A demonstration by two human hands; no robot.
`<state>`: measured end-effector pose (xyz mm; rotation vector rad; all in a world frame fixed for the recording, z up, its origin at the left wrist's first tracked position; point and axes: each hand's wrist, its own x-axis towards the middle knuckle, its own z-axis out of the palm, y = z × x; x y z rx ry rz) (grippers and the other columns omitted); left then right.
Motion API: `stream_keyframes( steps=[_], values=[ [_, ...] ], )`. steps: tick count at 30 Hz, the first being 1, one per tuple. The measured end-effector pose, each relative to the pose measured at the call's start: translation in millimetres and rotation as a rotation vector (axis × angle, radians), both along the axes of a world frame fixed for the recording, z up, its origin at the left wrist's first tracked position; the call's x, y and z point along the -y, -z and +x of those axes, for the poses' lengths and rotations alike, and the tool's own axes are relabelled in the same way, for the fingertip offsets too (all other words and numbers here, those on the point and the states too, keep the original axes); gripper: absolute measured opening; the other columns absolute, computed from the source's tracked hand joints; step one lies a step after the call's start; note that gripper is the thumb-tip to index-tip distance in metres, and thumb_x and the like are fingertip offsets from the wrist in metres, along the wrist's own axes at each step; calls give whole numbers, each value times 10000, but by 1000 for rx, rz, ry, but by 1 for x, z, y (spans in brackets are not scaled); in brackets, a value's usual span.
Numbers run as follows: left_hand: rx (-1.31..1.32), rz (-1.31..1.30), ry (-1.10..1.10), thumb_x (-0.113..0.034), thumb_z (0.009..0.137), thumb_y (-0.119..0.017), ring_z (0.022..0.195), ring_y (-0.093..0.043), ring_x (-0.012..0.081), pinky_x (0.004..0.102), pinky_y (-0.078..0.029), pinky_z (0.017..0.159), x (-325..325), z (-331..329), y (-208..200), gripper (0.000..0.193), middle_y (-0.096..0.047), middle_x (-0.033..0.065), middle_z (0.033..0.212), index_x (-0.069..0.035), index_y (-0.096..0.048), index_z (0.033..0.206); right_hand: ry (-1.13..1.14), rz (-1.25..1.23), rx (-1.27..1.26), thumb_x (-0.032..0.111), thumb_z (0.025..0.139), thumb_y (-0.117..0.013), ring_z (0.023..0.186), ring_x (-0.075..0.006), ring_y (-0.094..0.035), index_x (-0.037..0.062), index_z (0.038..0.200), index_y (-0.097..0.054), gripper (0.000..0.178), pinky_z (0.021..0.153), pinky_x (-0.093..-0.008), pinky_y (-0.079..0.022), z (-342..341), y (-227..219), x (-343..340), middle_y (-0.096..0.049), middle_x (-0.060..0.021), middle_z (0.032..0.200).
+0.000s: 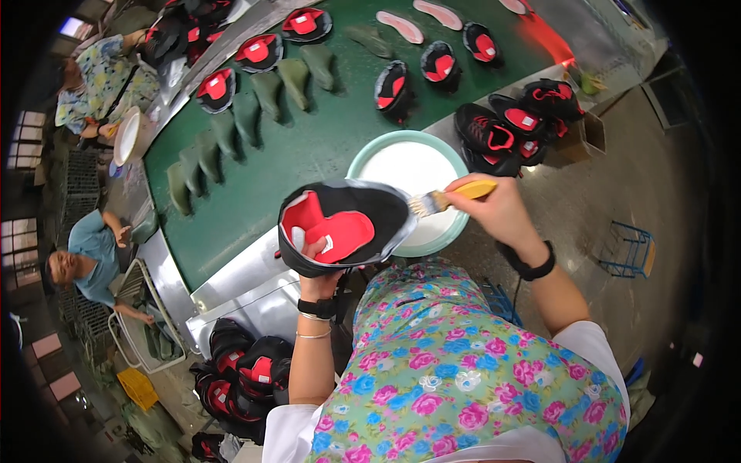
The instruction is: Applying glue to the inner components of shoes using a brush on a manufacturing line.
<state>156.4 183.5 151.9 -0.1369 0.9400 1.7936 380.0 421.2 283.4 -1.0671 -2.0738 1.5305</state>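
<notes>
My left hand (318,285) is closed on the heel end of a black shoe upper (363,199), its thumb inside against the red lining. The upper is tilted with its opening toward me, and a pale grey edge runs round its toe end. In my right hand (494,212) is a paintbrush (441,201) with a yellow handle, pinched between fingers and thumb. Its pale bristles meet the toe edge of the upper. Just behind and partly hidden by the upper stands a mint-green basin (461,225) holding white liquid (413,163).
On the green conveyor belt (231,247) lie several green shoe lasts (247,119), red-lined uppers (438,63) and pink insoles (400,28). Black shoes (486,127) are heaped at right, more uppers (258,370) at lower left. Two people (93,251) are at left; a blue stool (629,251) stands right.
</notes>
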Motion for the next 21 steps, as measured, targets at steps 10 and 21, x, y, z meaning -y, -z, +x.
stream_keyframes(
  steps=[10, 21],
  values=[
    [-134, 179, 367, -15, 821, -562, 928, -613, 216, 346, -512, 858, -24, 10, -17, 385, -619, 106, 1058, -7, -512, 1204, -781, -24, -297, 81, 794, -707, 842, -126, -639, 25, 989, -694, 203, 750, -252, -490, -90, -40, 4, -694, -74, 942],
    [-212, 180, 361, 110, 734, -553, 928, -635, 275, 400, -530, 865, -19, 13, -29, 409, -628, 139, 1056, -7, -554, 1126, -184, 24, 54, 175, 762, -695, 569, -80, -599, -7, 791, -691, 185, 542, -239, -474, -47, 14, -23, -651, -43, 620]
  ],
)
